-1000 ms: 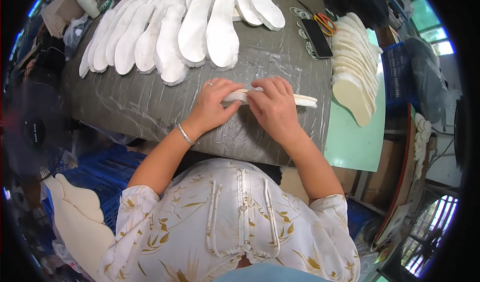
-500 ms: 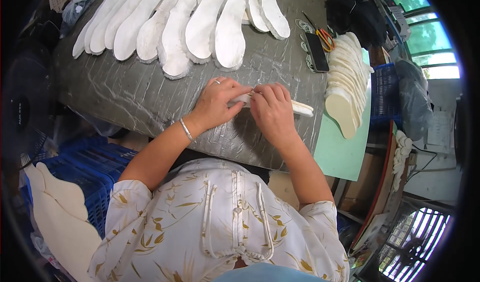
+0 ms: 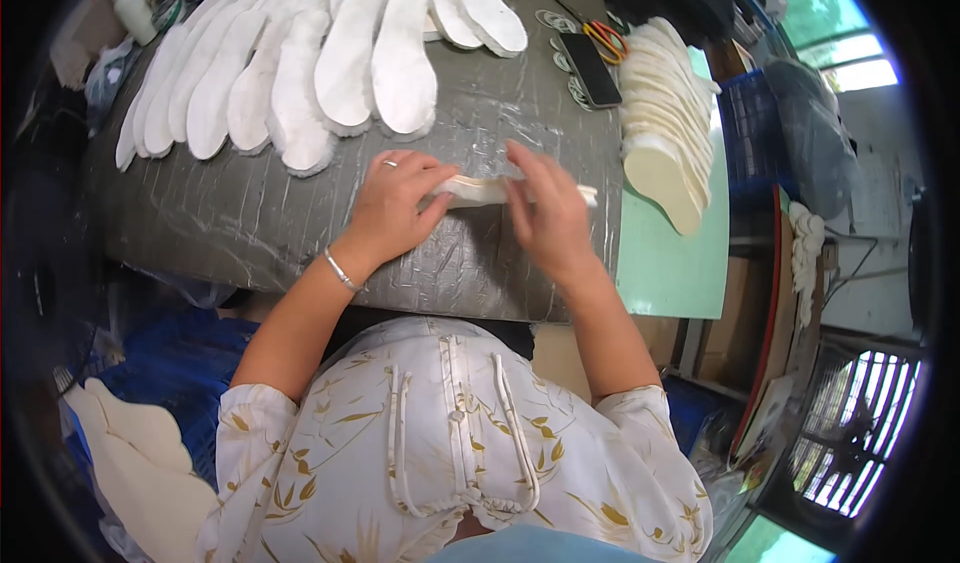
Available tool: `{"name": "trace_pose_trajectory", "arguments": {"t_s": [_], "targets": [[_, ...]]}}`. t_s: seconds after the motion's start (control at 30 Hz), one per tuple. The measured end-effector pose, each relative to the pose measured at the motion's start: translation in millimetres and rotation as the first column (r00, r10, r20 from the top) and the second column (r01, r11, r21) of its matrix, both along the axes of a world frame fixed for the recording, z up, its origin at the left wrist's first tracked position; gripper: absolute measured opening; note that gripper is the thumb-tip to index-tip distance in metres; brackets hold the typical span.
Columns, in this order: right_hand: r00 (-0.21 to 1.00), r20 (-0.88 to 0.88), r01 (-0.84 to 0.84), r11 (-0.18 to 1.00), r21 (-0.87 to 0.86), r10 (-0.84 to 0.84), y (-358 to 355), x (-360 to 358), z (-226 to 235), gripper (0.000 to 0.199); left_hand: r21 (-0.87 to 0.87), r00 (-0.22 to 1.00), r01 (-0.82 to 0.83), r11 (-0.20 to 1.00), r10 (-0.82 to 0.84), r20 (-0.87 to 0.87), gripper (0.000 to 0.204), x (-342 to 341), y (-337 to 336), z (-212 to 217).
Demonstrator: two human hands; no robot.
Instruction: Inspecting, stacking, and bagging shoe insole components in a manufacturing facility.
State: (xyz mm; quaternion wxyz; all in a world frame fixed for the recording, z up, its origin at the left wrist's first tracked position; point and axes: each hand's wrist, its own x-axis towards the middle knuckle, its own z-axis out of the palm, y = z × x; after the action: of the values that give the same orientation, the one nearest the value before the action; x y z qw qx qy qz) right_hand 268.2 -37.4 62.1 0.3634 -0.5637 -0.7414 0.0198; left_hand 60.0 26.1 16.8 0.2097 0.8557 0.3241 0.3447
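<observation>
A pale insole [image 3: 480, 192] lies edge-on across the front of the grey table, its layered edge facing up. My left hand [image 3: 396, 205], wearing a ring and a bracelet, pinches its left end between thumb and fingers. Over the right part of the insole is my right hand [image 3: 550, 208], somewhat blurred, with its fingers apart and the index finger raised. Its thumb is close to the insole; whether they touch I cannot tell. Beyond my right hand the insole's far right end shows.
White fleecy insoles [image 3: 403, 63] lie in overlapping rows at the back left of the table [image 3: 250, 233]. A black phone [image 3: 591, 70], orange-handled scissors [image 3: 606, 41] and pale loops are at the back right. Stacked cream insoles [image 3: 668, 133] rest on a green sheet [image 3: 680, 278].
My right hand has loosened from its pinch beside the left hand, its fingers spreading. The left hand keeps hold of the insole. The whole view has shifted, moving the table leftward in the picture.
</observation>
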Motion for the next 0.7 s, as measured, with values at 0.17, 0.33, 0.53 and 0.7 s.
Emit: {"name": "trace_pose_trajectory", "arguments": {"t_s": [0.17,0.33,0.53,0.7], "targets": [[0.986,-0.082,0.140,0.989,-0.044,-0.143,-17,53,3,0.021,-0.002,0.999,0.020,1.000,-0.020,-0.034,0.037,4,-1,12],[0.984,-0.110,0.126,0.985,-0.119,-0.140,-25,66,3,0.017,-0.008,0.995,0.056,0.998,-0.056,-0.080,0.048,23,-1,21],[0.941,-0.265,0.202,0.978,-0.059,-0.210,-33,80,-9,0.014,-0.003,0.986,0.101,0.995,-0.100,-0.133,0.038,44,-3,18],[0.944,-0.274,0.205,0.977,0.056,-0.183,-32,82,-18,0.009,-0.031,0.984,0.111,0.993,-0.114,-0.136,0.036,54,-2,21]]}}
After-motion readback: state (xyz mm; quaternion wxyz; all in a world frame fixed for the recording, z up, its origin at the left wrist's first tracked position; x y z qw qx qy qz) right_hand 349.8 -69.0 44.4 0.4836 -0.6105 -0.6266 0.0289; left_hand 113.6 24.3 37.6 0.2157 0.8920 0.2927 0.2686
